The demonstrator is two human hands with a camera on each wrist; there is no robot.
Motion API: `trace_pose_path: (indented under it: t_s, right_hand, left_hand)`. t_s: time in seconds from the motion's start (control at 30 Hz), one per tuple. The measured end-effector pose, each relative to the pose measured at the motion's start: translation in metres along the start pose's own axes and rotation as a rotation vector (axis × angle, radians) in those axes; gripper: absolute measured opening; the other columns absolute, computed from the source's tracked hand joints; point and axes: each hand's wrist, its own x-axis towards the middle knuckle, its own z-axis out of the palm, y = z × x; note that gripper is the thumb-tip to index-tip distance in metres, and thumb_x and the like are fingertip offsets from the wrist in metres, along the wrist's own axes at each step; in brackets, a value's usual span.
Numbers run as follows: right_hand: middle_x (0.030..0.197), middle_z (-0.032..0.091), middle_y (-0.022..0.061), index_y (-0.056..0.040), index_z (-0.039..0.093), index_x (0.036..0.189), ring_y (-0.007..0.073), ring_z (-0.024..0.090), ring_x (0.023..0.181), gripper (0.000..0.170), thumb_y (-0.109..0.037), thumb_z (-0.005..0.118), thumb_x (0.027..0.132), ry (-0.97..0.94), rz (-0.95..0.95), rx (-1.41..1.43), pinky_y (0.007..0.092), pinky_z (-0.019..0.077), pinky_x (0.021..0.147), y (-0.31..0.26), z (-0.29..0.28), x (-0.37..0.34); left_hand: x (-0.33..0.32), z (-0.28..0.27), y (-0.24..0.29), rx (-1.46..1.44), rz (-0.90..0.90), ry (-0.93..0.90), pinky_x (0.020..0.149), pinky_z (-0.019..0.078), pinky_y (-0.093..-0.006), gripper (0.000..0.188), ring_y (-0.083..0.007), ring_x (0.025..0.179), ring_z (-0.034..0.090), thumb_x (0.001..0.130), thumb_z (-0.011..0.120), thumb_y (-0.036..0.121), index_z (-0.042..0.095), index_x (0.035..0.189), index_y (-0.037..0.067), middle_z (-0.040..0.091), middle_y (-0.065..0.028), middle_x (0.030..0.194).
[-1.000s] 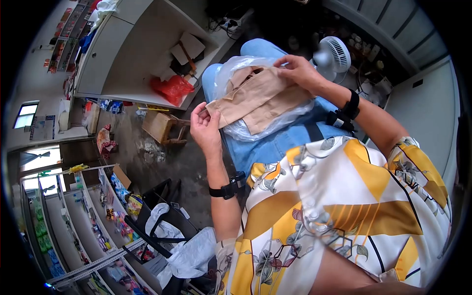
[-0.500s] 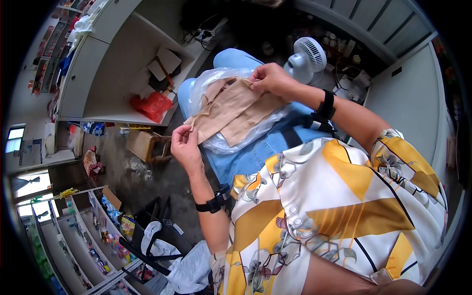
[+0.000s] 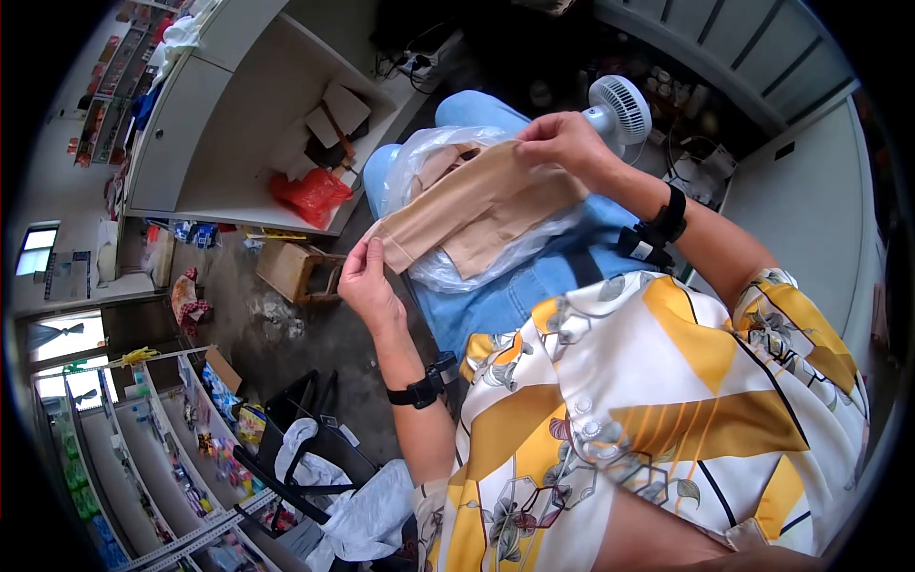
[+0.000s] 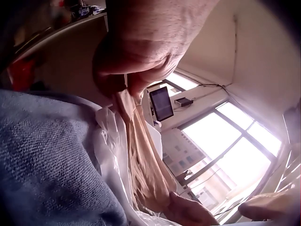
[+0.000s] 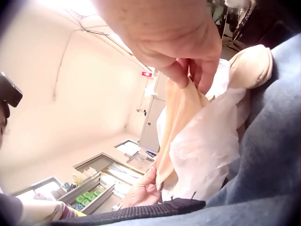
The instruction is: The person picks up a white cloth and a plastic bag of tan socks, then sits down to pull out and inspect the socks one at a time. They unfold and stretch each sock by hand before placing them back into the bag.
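Note:
A beige piece of cloth (image 3: 448, 212) stretches between both hands above the lap. My left hand (image 3: 372, 294) pinches its left end between thumb and fingers. At the other end, the right hand (image 3: 569, 151) pinches the upper edge. More beige fabric hangs below and lies folded over a clear plastic bag (image 3: 410, 160) on the jeans. In the left wrist view, the cloth (image 4: 143, 162) runs in long creases from the left fingers toward the right hand. The right wrist view has the bag (image 5: 207, 136) bunched beside the cloth (image 5: 174, 110).
An open cabinet (image 3: 238, 133) holding a red plastic bag (image 3: 313, 197) stands ahead on the left. A small wooden stool (image 3: 286, 270) is on the floor, and a white fan (image 3: 620, 110) stands beyond the right hand. Stocked shelves (image 3: 143, 448) and a black chair (image 3: 315, 429) are at lower left.
The cloth's upper strip has been raised and drawn smoother between the hands, hiding the seam that showed before. Both hands keep their pinch. The head view has swung slightly.

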Motion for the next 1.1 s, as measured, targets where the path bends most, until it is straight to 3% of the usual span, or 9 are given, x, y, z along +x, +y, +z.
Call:
trace_pose_path:
  t_s: [0.23,0.37,0.43,0.57,0.73,0.8,0.83,0.93,1.1]
  right_hand:
    - [0.089,0.071,0.0065,-0.0007,0.074,0.095,0.0122,0.066,0.078,0.015,0.000,0.073,0.080,-0.008,-0.110,0.051,0.0243,0.0560,0.076,0.002,-0.006,-0.004]
    - [0.090,0.070,0.0055,-0.0002,0.071,0.101,0.0124,0.067,0.078,0.018,-0.002,0.069,0.084,-0.069,0.084,0.039,0.0245,0.0567,0.073,0.005,-0.004,0.000]
    - [0.092,0.069,0.0051,-0.0003,0.069,0.104,0.0122,0.066,0.081,0.021,-0.005,0.069,0.084,-0.097,0.104,0.031,0.0258,0.0564,0.076,0.014,-0.004,0.003]
    - [0.100,0.069,0.0060,-0.0022,0.068,0.111,0.0145,0.064,0.095,0.031,-0.015,0.075,0.083,-0.141,-0.238,-0.236,0.0308,0.0526,0.089,-0.014,0.006,-0.002]
    - [0.108,0.069,0.0085,-0.0024,0.065,0.120,0.0185,0.063,0.104,0.047,-0.026,0.080,0.081,-0.389,-0.766,-0.077,0.0299,0.0503,0.089,-0.091,0.050,-0.032]
    - [0.101,0.071,0.0119,-0.0012,0.067,0.117,0.0182,0.065,0.090,0.042,-0.021,0.077,0.081,-0.610,-0.731,-0.118,0.0309,0.0513,0.084,-0.109,0.061,-0.032]
    - [0.092,0.072,0.0095,-0.0005,0.068,0.113,0.0141,0.063,0.081,0.036,-0.020,0.075,0.084,-0.708,-0.544,-0.176,0.0300,0.0500,0.078,-0.116,0.059,-0.032]
    - [0.086,0.068,0.0018,-0.0003,0.070,0.108,0.0091,0.054,0.080,0.028,-0.022,0.071,0.090,-0.695,-0.459,0.024,0.0279,0.0458,0.076,-0.107,0.064,-0.034]
    - [0.088,0.065,-0.0006,-0.0001,0.068,0.112,0.0082,0.055,0.083,0.033,-0.027,0.066,0.094,-0.705,-0.404,0.072,0.0259,0.0459,0.077,-0.112,0.060,-0.047]
  left_hand:
    - [-0.007,0.001,0.018,0.012,0.109,-0.016,0.083,0.0520,-0.0249,0.021,-0.0129,0.092,0.064,0.092,0.065,0.002,0.066,0.111,-0.006,0.069,-0.0087,0.104]
    - [-0.008,0.007,0.040,0.108,0.109,0.021,0.086,0.0505,-0.0258,0.018,-0.0128,0.091,0.063,0.089,0.067,-0.001,0.067,0.107,-0.006,0.069,-0.0094,0.101]
    - [-0.011,0.018,0.067,0.197,0.218,-0.076,0.085,0.0503,-0.0249,0.019,-0.0117,0.091,0.063,0.089,0.066,-0.001,0.066,0.108,-0.006,0.068,-0.0079,0.101]
    - [-0.024,0.039,0.128,0.308,0.343,-0.232,0.081,0.0495,-0.0228,0.033,-0.0095,0.088,0.061,0.088,0.067,-0.003,0.060,0.119,-0.003,0.066,-0.0054,0.100]
    - [-0.050,0.066,0.182,0.419,0.372,-0.400,0.080,0.0491,-0.0231,0.045,-0.0102,0.086,0.061,0.084,0.068,-0.007,0.055,0.127,-0.001,0.066,-0.0060,0.098]
    - [-0.055,0.077,0.187,0.455,0.545,-0.444,0.079,0.0498,-0.0252,0.041,-0.0128,0.085,0.062,0.082,0.069,-0.008,0.059,0.121,0.000,0.066,-0.0072,0.097]
    - [-0.053,0.077,0.183,0.489,0.615,-0.421,0.079,0.0504,-0.0260,0.040,-0.0142,0.084,0.063,0.081,0.070,-0.007,0.061,0.119,0.001,0.066,-0.0081,0.097]
    - [-0.048,0.081,0.183,0.537,0.796,-0.352,0.079,0.0508,-0.0306,0.029,-0.0216,0.086,0.064,0.076,0.073,-0.006,0.068,0.103,0.003,0.065,-0.0110,0.099]
    - [-0.050,0.080,0.180,0.644,0.963,-0.272,0.078,0.0489,-0.0330,0.022,-0.0247,0.091,0.061,0.073,0.076,-0.002,0.070,0.092,0.005,0.063,-0.0097,0.098]
